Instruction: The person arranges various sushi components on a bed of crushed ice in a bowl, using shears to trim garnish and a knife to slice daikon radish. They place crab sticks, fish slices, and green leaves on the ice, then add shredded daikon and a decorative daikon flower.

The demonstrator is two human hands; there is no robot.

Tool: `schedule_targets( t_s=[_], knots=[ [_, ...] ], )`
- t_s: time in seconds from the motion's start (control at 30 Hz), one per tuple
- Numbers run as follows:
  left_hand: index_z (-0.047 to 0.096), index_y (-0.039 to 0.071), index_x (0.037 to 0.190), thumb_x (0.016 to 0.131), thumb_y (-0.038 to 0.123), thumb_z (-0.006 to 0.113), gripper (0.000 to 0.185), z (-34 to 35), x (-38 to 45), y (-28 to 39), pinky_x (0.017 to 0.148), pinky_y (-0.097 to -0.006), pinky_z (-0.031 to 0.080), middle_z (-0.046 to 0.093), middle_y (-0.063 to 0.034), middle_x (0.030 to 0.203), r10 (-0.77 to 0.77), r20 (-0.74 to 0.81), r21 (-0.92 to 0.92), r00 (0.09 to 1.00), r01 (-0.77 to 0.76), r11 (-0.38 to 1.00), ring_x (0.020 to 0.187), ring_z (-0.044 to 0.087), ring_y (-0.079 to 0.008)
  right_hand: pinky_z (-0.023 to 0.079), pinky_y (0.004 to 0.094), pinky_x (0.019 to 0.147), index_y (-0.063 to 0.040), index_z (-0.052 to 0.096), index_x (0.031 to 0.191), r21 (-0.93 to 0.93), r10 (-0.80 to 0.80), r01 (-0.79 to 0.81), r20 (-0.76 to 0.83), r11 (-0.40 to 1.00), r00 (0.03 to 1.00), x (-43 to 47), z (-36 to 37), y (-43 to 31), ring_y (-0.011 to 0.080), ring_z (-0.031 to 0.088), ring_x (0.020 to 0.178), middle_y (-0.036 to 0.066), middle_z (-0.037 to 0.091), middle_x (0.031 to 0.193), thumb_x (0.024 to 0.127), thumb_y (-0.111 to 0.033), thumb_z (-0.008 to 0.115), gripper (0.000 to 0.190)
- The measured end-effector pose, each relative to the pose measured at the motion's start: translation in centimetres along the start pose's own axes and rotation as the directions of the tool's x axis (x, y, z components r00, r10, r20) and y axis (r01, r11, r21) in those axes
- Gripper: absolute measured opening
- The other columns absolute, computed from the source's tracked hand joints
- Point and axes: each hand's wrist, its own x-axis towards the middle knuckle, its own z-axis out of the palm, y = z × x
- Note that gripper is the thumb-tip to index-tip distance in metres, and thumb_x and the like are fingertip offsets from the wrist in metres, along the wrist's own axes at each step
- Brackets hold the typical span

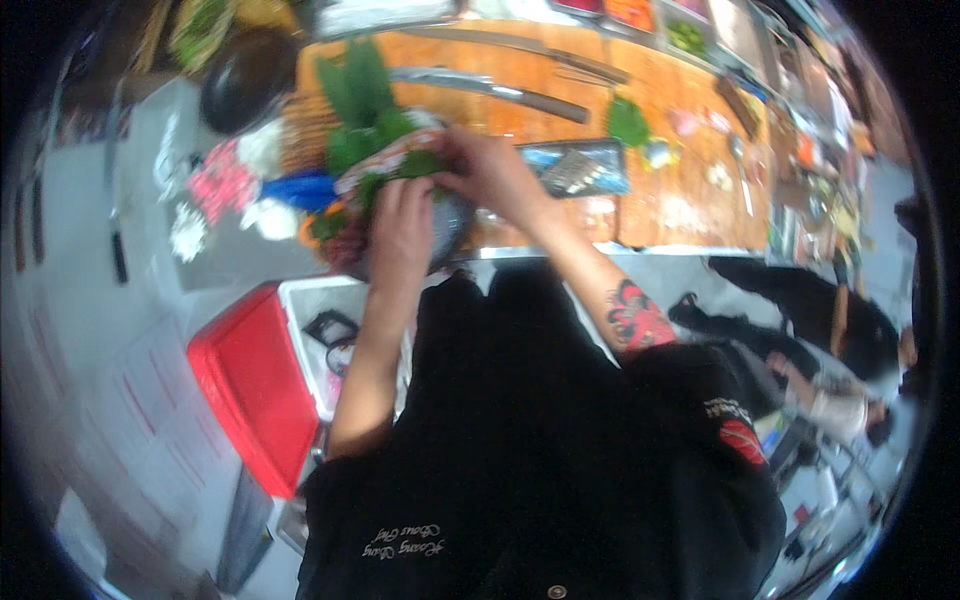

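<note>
Both my hands meet over a dark round bowl (pixel 448 225) at the left part of the wooden board. The fingers of my left hand (pixel 403 217) reach over its near side and touch a green leaf (pixel 420 163). From the other side, my right hand (pixel 491 169) pinches at the same leaf, thumb and fingers close together. Pink-and-white sliced food (pixel 379 163) lies beside the leaf. Tall pointed green leaves (pixel 364 86) rise behind it. An orange and green garnish (pixel 322 226) shows left of my left hand. Blur and my fingers hide the exact grip.
Two long knives (pixel 551 103) (pixel 517 41) lie across the wooden board (pixel 675 217). A black tray (pixel 581 169) with wrapped contents is right of my hands. Pink and white shredded heaps (pixel 223 180) sit at left. Below stands an open cooler with a red lid (pixel 255 382). People (pixel 810 311) are at right.
</note>
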Motion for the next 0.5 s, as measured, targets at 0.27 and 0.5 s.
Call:
schedule_targets(
  t_s=[0.27, 0.5],
  knots=[
    [0.066, 0.004, 0.12, 0.099, 0.004, 0.064, 0.021, -0.3, 0.7, 0.4, 0.09, -0.0467, 0.052, 0.063, -0.0178, 0.11, -0.095, 0.093, -0.003, 0.991, 0.095, 0.995, 0.106, 0.064, -0.0395, 0.056, 0.0346, 0.075, -0.007, 0.07, 0.119, -0.125, 0.001, -0.057, -0.41, 0.991, 0.912, -9.3, -9.3, 4.4, 0.0205, 0.07, 0.084, 0.008, 0.068, 0.095, 0.09, -0.019, 0.083, 0.034],
    [0.072, 0.004, 0.115, 0.095, 0.004, 0.072, 0.02, -3.0, 2.3, 4.3, 0.093, -0.0427, 0.051, 0.066, -0.0146, 0.11, -0.129, 0.129, 0.108, 0.983, 0.115, 0.987, 0.103, 0.064, -0.0337, 0.058, 0.0363, 0.078, -0.001, 0.072, 0.114, -0.045, 0.484, -0.659, -0.642, 0.75, 0.595, -18.1, -26.1, 18.0, 0.0253, 0.075, 0.086, 0.015, 0.076, 0.096, 0.093, -0.019, 0.075, 0.027]
  ],
)
